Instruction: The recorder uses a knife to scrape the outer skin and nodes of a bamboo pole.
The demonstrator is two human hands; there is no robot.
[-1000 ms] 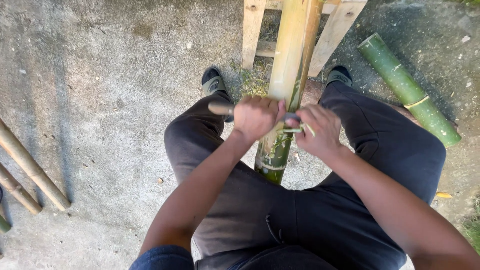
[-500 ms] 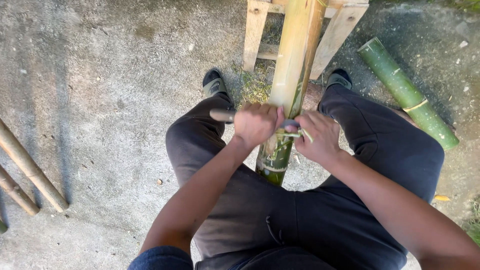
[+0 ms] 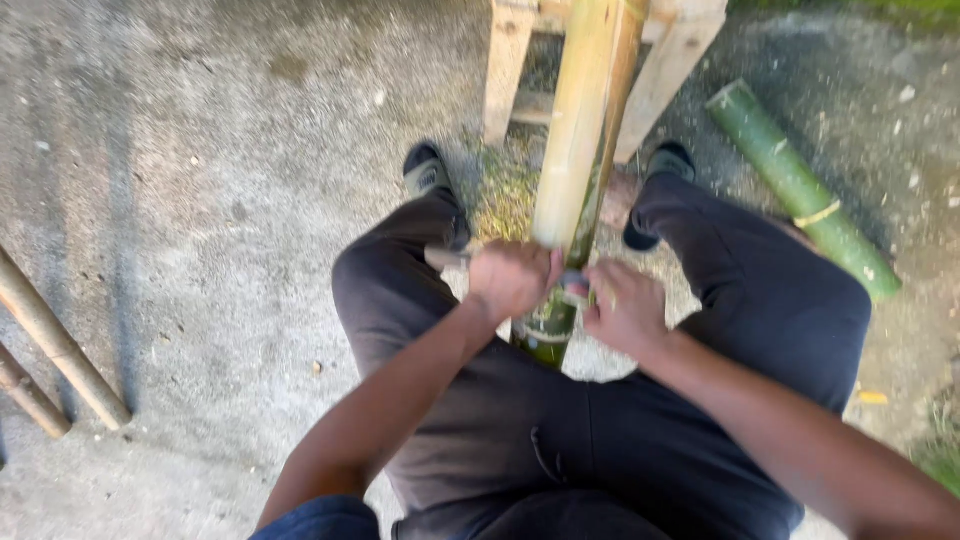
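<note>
Bamboo pole [image 3: 578,130] between left hand [image 3: 512,278] and right hand [image 3: 625,308].

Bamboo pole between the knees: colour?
Bamboo pole: pale yellow-tan where scraped, dark green near the hands; head view.

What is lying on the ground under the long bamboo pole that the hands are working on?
Under the long bamboo pole, pale shavings litter the concrete floor between both black shoes. The ground beneath its green lower end is covered by the legs.

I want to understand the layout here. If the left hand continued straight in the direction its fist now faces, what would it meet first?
The left hand faces right, across the bamboo pole between the knees. The pole touches it already, so it comes first, with the right hand just beyond. Depth is blurred, so this is a guess.
</note>
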